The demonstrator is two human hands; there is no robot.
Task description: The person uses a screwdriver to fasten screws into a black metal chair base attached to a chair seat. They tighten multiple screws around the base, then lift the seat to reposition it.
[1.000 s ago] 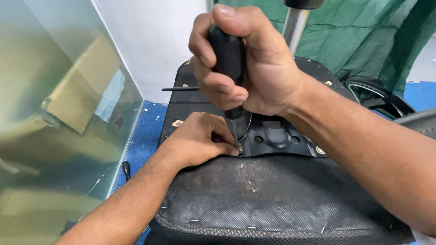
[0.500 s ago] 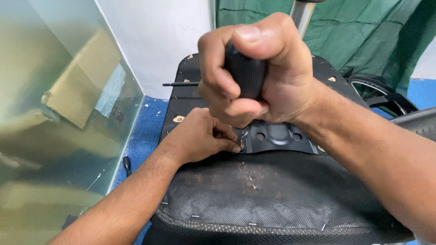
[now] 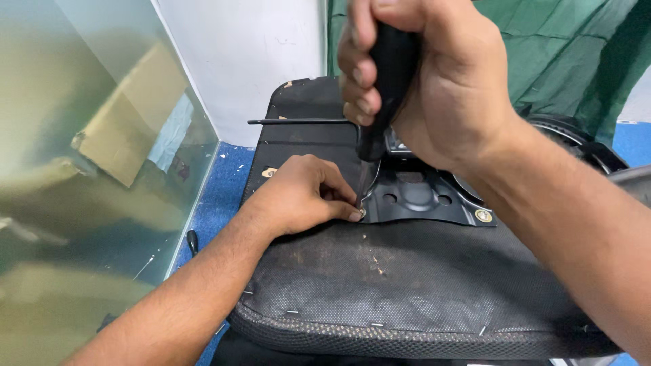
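You had one screwdriver (image 3: 388, 74) wrapped tight in your right hand (image 3: 434, 81), its black handle upright and its tip down at one screw (image 3: 361, 213) on the corner of the black metal plate (image 3: 420, 196). Your left hand (image 3: 302, 196) lay curled on the upturned chair seat (image 3: 407, 285), fingertips pinching that screw. A second, brass-coloured screw (image 3: 483, 216) sat at the plate's other corner. One thin lever (image 3: 298, 122) jutted leftward. Blue floor (image 3: 217, 196), a glass panel (image 3: 88, 169), a white wall (image 3: 258, 54) and green cloth (image 3: 563, 54) surrounded you.
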